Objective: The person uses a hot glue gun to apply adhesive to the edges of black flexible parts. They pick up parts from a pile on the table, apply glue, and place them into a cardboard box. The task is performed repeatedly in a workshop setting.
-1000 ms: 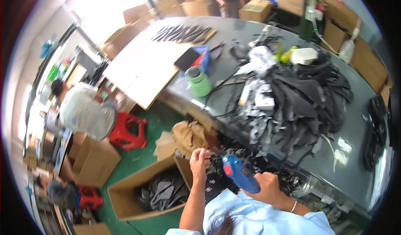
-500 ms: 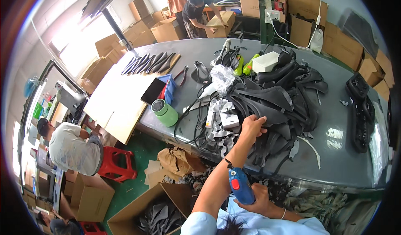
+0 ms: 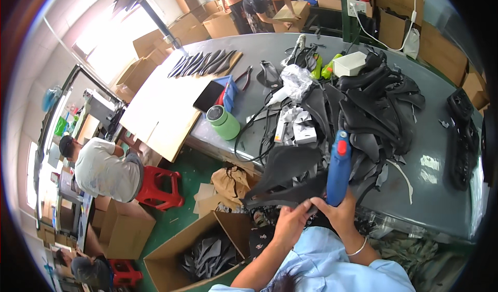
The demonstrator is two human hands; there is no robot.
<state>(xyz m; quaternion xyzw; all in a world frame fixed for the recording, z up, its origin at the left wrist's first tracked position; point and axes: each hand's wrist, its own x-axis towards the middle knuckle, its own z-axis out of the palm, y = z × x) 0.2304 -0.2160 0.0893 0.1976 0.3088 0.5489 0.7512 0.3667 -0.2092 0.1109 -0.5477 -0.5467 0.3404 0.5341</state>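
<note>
Grey table ahead, left fingers pinch dark piece, right fingers wrap blue tool.

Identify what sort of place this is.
Probably a manufacturing workshop: a blue handheld tool with a red button, a heap of curved dark grey pieces on a grey-topped worktable, and an open brown cardboard box.

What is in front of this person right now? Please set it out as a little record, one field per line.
Left grip: holding the near edge of a black piece
Right grip: around a blue tool, close beside the left grip
Tool detail: red button; front end pointing away from the person
Table: grey, bearing a dark pile, a green jar and pliers
Floor, left: open carton with dark scraps inside
Nearby: someone seated on a red stool
</note>
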